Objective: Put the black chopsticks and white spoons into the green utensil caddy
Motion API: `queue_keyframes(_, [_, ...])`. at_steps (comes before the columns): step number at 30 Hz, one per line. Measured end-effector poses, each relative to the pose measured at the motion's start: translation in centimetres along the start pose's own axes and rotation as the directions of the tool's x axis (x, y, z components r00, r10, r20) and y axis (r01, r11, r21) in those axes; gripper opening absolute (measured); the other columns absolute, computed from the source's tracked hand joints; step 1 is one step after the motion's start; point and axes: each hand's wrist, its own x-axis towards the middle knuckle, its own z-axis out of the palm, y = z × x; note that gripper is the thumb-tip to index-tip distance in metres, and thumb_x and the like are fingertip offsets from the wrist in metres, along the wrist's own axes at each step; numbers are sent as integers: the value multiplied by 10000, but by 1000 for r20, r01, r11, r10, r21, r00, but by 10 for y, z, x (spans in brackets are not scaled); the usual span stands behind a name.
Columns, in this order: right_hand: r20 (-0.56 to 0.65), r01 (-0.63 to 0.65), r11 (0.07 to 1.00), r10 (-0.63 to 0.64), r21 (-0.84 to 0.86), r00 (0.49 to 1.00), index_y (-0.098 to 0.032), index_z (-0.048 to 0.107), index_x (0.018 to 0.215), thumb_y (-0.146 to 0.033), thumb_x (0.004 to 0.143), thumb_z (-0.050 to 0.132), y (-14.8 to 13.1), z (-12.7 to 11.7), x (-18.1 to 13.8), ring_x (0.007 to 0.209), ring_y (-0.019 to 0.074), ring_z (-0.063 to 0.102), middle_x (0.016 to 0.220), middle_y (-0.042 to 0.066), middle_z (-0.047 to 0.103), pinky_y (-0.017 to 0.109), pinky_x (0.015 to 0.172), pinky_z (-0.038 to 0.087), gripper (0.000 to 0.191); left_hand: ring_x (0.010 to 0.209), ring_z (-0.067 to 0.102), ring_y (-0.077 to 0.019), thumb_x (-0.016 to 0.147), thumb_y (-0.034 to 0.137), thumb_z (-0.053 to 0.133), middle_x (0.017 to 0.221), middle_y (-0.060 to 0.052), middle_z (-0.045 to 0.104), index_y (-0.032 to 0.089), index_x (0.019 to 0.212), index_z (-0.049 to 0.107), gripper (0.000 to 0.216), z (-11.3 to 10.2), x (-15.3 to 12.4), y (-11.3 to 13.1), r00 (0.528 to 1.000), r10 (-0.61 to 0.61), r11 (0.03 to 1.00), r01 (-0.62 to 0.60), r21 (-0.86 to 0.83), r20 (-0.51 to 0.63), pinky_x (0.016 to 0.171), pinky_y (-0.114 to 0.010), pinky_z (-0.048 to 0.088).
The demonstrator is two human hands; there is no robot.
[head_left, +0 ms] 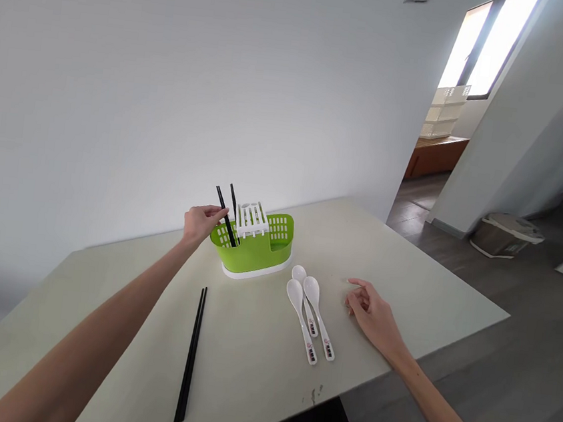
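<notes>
My left hand (203,221) pinches a pair of black chopsticks (226,217) whose lower ends are inside the left compartment of a green utensil basket (251,257) with a white slatted middle piece (252,219). Another dark utensil (233,199) stands in the basket just right of them; its lower part is hidden. A second pair of black chopsticks (190,356) lies on the table, in front of the basket. Three white spoons (308,314) rest together, handles pointing toward me. To their right, my right hand (368,309) hovers at the tabletop, fingers loosely curled and apart, holding nothing.
The pale table (400,270) meets a white wall (183,93) behind the basket. Its right edge runs above a grey floor. A lidded bin (505,236) stands on the floor at right, and white stacked baskets (444,112) are by the window.
</notes>
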Motion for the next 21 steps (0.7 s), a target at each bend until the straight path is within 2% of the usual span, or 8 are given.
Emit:
queue_keyframes(5, [-11, -2, 1000, 2, 11, 1000, -224, 587, 1277, -502, 971, 503, 0, -1, -1, 710, 200, 665, 856, 21, 723, 346, 734, 520, 422, 936, 751, -275, 732, 544, 825, 1015, -100, 827, 211, 975, 852, 413, 6, 4, -3, 999, 39, 998, -39, 41, -10, 802, -335, 589])
queue_keyframes(9, [-15, -6, 1000, 7, 26, 1000, -225, 587, 1273, -503, 971, 519, 2, -2, 0, 729, 200, 670, 855, 23, 720, 344, 737, 530, 416, 933, 729, -278, 810, 563, 743, 1061, -97, 819, 219, 972, 846, 394, 7, 0, -8, 997, 72, 994, -74, 86, 20, 785, -346, 572])
queue_keyframes(13, [-16, -22, 999, 23, 34, 1000, -233, 578, 1292, -494, 976, 526, 6, -3, 0, 734, 196, 676, 857, 19, 718, 341, 735, 534, 414, 950, 704, -230, 939, 536, 569, 1127, -85, 794, 224, 1081, 807, 418, -2, -18, -22, 972, 203, 977, -193, 95, -121, 892, -339, 538])
queue_keyframes(16, [-30, -24, 999, 25, 35, 999, -232, 582, 1286, -478, 969, 543, 7, -5, -1, 737, 192, 677, 857, 20, 722, 338, 742, 539, 404, 869, 683, -209, 955, 546, 508, 1111, -93, 760, 206, 1118, 742, 443, -15, -44, -41, 973, 148, 985, -128, 117, -176, 801, -320, 532])
queue_keyframes(18, [-32, -30, 999, 31, 32, 999, -234, 585, 1282, -473, 965, 553, 7, -5, -2, 745, 190, 680, 861, 21, 726, 337, 748, 541, 399, 770, 661, -201, 927, 565, 522, 983, -72, 731, 200, 1048, 682, 416, -24, -70, -58, 991, 88, 981, -69, 179, -100, 734, -322, 515])
queue_keyframes(21, [-29, -32, 999, 33, 30, 999, -236, 584, 1286, -477, 967, 556, 8, -5, -2, 751, 190, 681, 860, 19, 725, 339, 761, 540, 401, 701, 646, -211, 888, 604, 525, 821, -17, 649, 225, 981, 565, 393, -35, -122, -81, 992, 63, 952, -94, 291, 113, 687, -338, 494])
